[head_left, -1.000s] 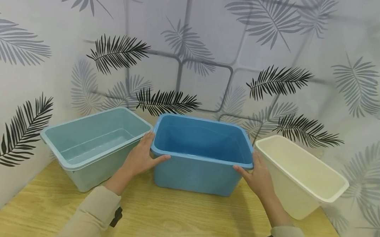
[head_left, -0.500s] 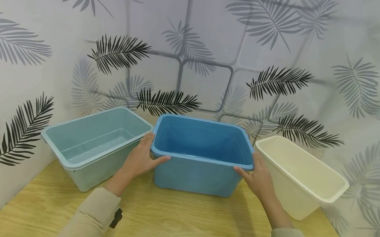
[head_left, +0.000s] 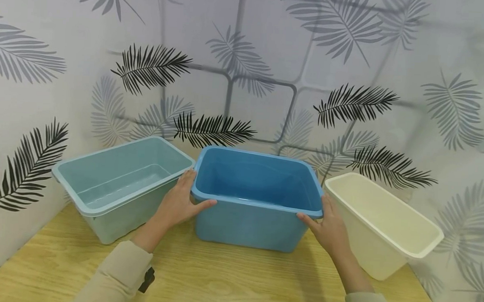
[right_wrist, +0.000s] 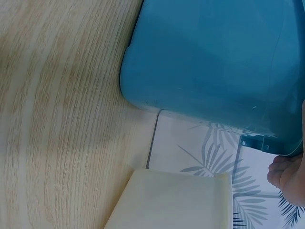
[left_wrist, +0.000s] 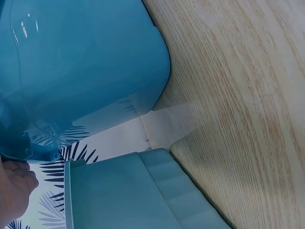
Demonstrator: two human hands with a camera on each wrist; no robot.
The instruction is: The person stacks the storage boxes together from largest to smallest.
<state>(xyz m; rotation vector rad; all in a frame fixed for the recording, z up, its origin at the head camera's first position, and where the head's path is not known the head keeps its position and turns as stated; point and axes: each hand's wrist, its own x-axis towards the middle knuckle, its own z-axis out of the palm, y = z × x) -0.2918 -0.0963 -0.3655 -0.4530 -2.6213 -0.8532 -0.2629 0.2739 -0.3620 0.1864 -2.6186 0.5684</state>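
A deep blue plastic bin (head_left: pixel 247 224) stands on the table at the middle of the head view, its open top facing up with nothing inside. My left hand (head_left: pixel 178 203) grips the bin's left end, thumb along the front rim and fingers at the side. At the opposite end, my right hand (head_left: pixel 331 226) holds the rim the same way, its thumb on the front corner. Both wrist views show curled fingers tucked beneath the rim, beside the blue wall (right_wrist: pixel 200 62).
A pale teal bin (head_left: pixel 119 215) sits angled at the left, close to my left hand. To the right stands a narrower cream bin (head_left: pixel 364 233), also angled. Behind them rises a leaf-patterned wall (head_left: pixel 266 48). All three bins rest on a wood-grain table (head_left: pixel 220 276).
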